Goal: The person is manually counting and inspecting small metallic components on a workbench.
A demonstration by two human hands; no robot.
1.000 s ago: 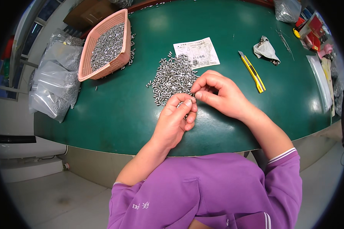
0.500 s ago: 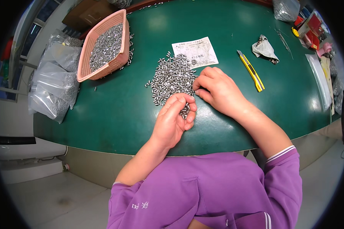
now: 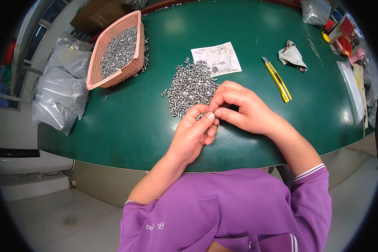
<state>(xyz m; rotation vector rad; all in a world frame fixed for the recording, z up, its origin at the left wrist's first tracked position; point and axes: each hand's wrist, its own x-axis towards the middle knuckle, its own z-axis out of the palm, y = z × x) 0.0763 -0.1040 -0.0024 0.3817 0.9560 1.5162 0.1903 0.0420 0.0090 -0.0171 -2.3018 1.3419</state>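
A heap of small, shiny metal pins point(image 3: 190, 86) lies on the green table in front of me. At the near side of the heap my left hand point(image 3: 194, 132) is closed, palm turned inward, with small metal pins mostly hidden in its curled fingers. My right hand point(image 3: 245, 108) is pinched, thumb against forefinger, and its fingertips meet the left thumb and forefinger. Whatever is between those tips is too small and covered to make out. A printed paper slip point(image 3: 217, 58) lies partly under the heap's far edge.
A pink plastic basket point(image 3: 118, 75) full of similar pins stands at the far left, beside bulging clear bags point(image 3: 61, 94). To the right are a yellow utility knife point(image 3: 277, 80) and a crumpled white bag point(image 3: 292, 55). Clear plastic sheets point(image 3: 350, 90) lie at the table's right edge.
My right hand has moved left from the heap's right edge to the left fingertips. The left thumb has come forward to meet it, covering most of the pins seen in the left hand before.
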